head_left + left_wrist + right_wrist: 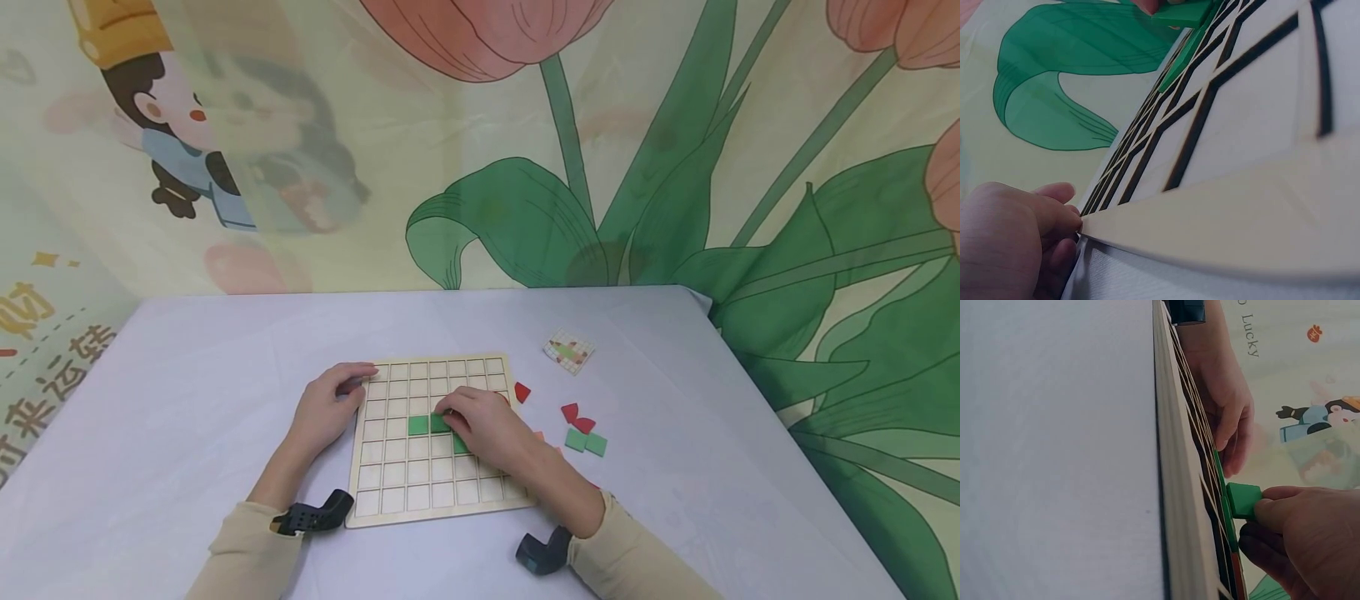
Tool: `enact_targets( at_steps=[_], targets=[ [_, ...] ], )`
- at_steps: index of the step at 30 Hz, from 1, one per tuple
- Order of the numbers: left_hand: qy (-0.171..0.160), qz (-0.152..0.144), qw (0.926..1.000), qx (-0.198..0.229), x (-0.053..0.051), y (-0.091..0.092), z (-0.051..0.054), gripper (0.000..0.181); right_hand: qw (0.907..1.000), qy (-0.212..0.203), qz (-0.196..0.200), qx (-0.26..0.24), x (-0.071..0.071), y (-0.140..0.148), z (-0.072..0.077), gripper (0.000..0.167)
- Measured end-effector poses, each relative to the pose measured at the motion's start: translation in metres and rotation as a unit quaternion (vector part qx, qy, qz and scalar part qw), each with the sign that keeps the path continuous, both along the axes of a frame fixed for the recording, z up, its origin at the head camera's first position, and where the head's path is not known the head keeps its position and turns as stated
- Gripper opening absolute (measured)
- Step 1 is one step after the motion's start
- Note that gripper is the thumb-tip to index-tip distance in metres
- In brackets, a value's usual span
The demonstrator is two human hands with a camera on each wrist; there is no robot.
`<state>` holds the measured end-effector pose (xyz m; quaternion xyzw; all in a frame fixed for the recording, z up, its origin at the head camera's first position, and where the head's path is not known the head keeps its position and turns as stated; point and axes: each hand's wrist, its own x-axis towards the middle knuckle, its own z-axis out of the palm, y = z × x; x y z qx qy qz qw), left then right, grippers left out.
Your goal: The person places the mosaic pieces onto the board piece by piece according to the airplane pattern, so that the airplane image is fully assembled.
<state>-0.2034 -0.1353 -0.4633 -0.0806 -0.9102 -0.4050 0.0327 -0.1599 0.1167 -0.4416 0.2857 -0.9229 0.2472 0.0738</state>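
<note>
In the head view a pale wooden grid board [396, 475] lies on the table. My right hand [487, 427] is over its middle and pinches a green square tile [1244, 500] between thumb and finger; that tile stands tilted against the board in the right wrist view. Another green tile [417, 426] sits in a grid cell to the left, and one more green tile [460, 444] shows partly under the hand. At the board's upper left corner, my left hand [327, 406] touches the edge with relaxed fingers. The right hand hides part of the board.
Right of the board lie loose red pieces [570, 412] and two green squares [596, 444]. A small pattern card [568, 352] lies farther back on the white-covered table [225, 358]. Another red piece [522, 392] is by the board's right edge. A printed backdrop hangs behind.
</note>
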Motion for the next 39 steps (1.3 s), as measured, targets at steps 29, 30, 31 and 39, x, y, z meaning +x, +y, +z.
enact_targets(
  at_steps=[29, 30, 31, 39],
  targets=[
    [0.002, -0.001, 1.0, -0.003, 0.0014, -0.0011, 0.0005, 0.033, 0.9996, -0.009, 0.026, 0.013, 0.0014, -0.003, -0.0042, 0.013],
    [0.002, -0.001, 1.0, -0.002, 0.0013, -0.0013, 0.0004, 0.033, 0.9995, -0.01, 0.026, 0.014, 0.0013, -0.0031, -0.0045, 0.013],
    [0.002, -0.001, 1.0, -0.002, 0.0012, -0.0013, 0.0005, 0.033, 0.9995, -0.011, 0.027, 0.015, 0.0013, -0.0031, -0.0047, 0.013],
    [-0.003, 0.0, 1.0, -0.001, 0.0006, -0.0012, 0.0003, 0.033, 0.999, -0.017, 0.038, 0.013, 0.0015, -0.0033, -0.0048, 0.013]
  ],
)
